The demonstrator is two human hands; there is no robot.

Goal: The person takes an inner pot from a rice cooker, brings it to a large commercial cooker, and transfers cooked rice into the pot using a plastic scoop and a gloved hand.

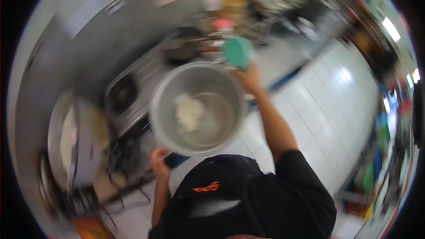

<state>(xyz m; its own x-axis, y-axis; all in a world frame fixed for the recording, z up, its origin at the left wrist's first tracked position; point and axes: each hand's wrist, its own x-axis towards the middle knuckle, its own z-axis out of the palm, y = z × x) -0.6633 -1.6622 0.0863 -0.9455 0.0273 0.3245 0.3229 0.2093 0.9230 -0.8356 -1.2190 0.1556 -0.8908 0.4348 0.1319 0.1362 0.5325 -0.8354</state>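
In the head view, the only 1 there was, a wide, round, grey metal pot (228, 128) filled the middle, its mouth turned up towards the camera. It lay between the 2 hands, over the front edge of a metal cooking counter (141, 73). A soft-edged, off-white mass (189, 113) sat to one side of the pot's floor; blur hid what it was.

The right hand (249, 79) was at the pot's far right rim, just beside a round, green, smooth-looking vessel (238, 52). Its fingers looked partly curled, but whether they had hold of the rim, the green vessel or both, I could not tell. The left hand (160, 163) was near the pot's lower left rim, fingers partly bent and not spread wide; contact was unclear.

A wide pot like this, in my judgement, called for firm support on 2 opposite sides, since its off-centre contents could tip or slide. Slow, level handling suited it best, with the rim kept away from the dark, round pan (181, 46) just beyond and the green vessel steadied against a knock.
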